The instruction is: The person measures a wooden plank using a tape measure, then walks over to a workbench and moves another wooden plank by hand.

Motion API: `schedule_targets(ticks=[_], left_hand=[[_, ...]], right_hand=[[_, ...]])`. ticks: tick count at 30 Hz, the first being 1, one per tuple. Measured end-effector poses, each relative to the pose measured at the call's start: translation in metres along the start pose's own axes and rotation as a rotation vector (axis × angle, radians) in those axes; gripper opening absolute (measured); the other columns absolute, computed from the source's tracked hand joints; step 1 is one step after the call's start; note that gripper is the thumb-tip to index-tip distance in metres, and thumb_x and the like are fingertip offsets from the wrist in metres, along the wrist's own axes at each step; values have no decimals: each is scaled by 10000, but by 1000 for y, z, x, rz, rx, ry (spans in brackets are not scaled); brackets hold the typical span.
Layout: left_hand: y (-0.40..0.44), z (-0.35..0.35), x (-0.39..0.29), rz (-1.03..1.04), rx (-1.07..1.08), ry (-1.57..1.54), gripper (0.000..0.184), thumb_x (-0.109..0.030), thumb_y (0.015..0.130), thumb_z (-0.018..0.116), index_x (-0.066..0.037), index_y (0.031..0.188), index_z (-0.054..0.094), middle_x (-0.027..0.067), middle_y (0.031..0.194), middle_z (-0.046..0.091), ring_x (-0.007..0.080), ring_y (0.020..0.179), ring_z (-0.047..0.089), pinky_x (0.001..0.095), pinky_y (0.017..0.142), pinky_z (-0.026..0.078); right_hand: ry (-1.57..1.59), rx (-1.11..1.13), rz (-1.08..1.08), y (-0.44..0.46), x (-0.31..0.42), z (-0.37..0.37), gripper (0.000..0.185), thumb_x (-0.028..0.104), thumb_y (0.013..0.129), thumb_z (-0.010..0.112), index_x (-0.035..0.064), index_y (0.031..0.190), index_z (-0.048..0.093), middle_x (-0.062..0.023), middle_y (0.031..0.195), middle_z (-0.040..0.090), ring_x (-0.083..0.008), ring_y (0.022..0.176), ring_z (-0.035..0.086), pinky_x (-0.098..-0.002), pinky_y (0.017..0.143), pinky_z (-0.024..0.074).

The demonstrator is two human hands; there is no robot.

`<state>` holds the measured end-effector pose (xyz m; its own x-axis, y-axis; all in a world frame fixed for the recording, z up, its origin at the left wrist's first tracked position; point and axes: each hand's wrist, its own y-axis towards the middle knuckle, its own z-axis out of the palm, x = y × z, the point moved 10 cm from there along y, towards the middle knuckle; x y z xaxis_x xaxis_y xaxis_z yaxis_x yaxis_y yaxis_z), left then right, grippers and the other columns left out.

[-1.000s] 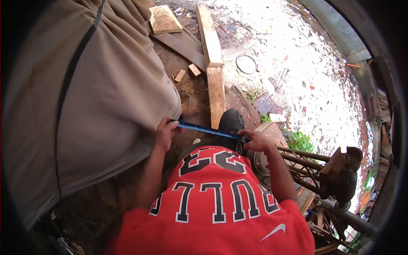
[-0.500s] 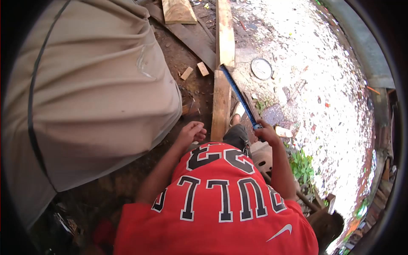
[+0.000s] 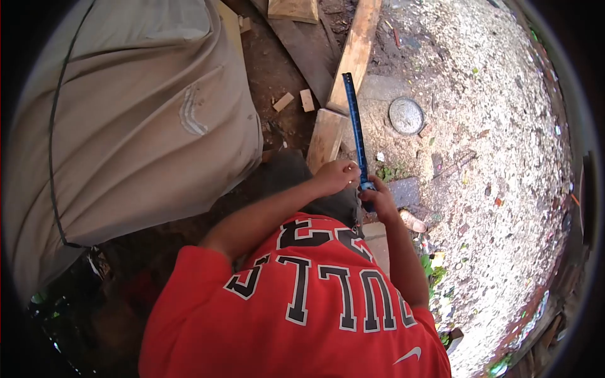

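our left hand (image 3: 332, 177) has come across since half a second ago, from well apart to right beside the blue tape measure (image 3: 356, 129), whose blade points more steeply up our view. that puts both hands at the case end, below the long timber (image 3: 359, 44), with the blade's far tip unheld. we grip the case in our right hand (image 3: 380, 198); our left fingers are curled in, and we cannot tell whether they pinch the blade. its tip overlaps the long timber in view, contact unclear. a round pan (image 3: 406, 116) lies right of that timber, two small blocks (image 3: 307, 100) left.
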<state>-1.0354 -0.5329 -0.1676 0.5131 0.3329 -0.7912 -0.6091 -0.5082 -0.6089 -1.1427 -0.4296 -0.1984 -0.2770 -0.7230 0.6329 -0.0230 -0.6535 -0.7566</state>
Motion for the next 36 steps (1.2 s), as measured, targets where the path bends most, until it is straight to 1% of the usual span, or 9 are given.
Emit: schedule_targets(ticks=[5, 8, 11, 15, 18, 25, 29, 32, 36], left_hand=[[28, -18, -21, 132, -183, 174, 240, -235, 873, 597, -5, 936, 629, 45, 702, 634, 112, 642, 607, 268, 588, 472], [29, -24, -42, -12, -147, 183, 217, -210, 865, 606, 0, 920, 626, 53, 717, 644, 119, 663, 619, 272, 586, 475], [59, -29, -17, -28, -114, 128, 206, -201, 860, 610, -4, 919, 621, 71, 757, 652, 130, 684, 624, 265, 600, 486], [75, -66, -72, 126, -237, 106, 161, -150, 853, 589, 9, 868, 614, 94, 727, 648, 144, 622, 633, 279, 562, 500], [123, -140, -100, 152, -275, -196, 166, -161, 859, 583, 5, 856, 599, 72, 707, 624, 137, 600, 607, 281, 550, 492], [179, -429, -253, 187, -797, -101, 254, -240, 875, 519, -12, 786, 586, 72, 712, 599, 189, 566, 587, 311, 496, 479], [193, -563, -254, 164, -956, -217, 264, -227, 892, 502, 9, 833, 605, 92, 692, 612, 218, 544, 590, 325, 488, 486], [186, -578, -255, 159, -918, -300, 245, -223, 915, 492, -10, 1004, 575, 79, 847, 659, 171, 667, 632, 303, 536, 525], [196, -512, -233, 178, -843, -494, 209, -179, 920, 472, -11, 1008, 560, 99, 839, 658, 196, 663, 631, 321, 555, 532]], right_hand=[[-35, 37, -17, 8, 30, -4, 477, 102, 649, 600, 48, 1116, 517, -51, 843, 574, -149, 739, 562, -289, 627, 451], [-96, -73, -85, 10, 46, -11, 466, 125, 653, 613, 33, 1107, 559, -60, 760, 562, -144, 630, 533, -281, 558, 427], [-231, -29, -20, 24, 46, -12, 536, 170, 678, 632, 97, 1197, 522, -98, 786, 604, -179, 677, 584, -315, 617, 469], [-311, -105, -161, 22, 89, -18, 627, 129, 642, 657, 64, 1238, 476, -81, 766, 584, -171, 640, 561, -303, 599, 468], [-381, -217, -300, 22, 79, -41, 663, 129, 643, 680, 92, 1270, 468, -73, 757, 587, -167, 651, 561, -301, 606, 473], [-306, -46, 228, -54, -65, -87, 685, 118, 632, 751, 120, 1264, 485, -52, 897, 579, -154, 739, 564, -300, 640, 474], [-245, -62, 379, -126, -138, -113, 679, 97, 580, 773, 106, 1216, 538, -64, 901, 617, -154, 780, 597, -315, 659, 488], [-267, -9, 472, -163, -150, -113, 694, 55, 569, 754, 113, 1226, 536, -67, 907, 625, -170, 796, 599, -328, 699, 484], [-375, -8, 393, -163, -140, -113, 651, 37, 602, 726, 91, 1221, 531, -72, 842, 622, -174, 751, 610, -332, 663, 488]])
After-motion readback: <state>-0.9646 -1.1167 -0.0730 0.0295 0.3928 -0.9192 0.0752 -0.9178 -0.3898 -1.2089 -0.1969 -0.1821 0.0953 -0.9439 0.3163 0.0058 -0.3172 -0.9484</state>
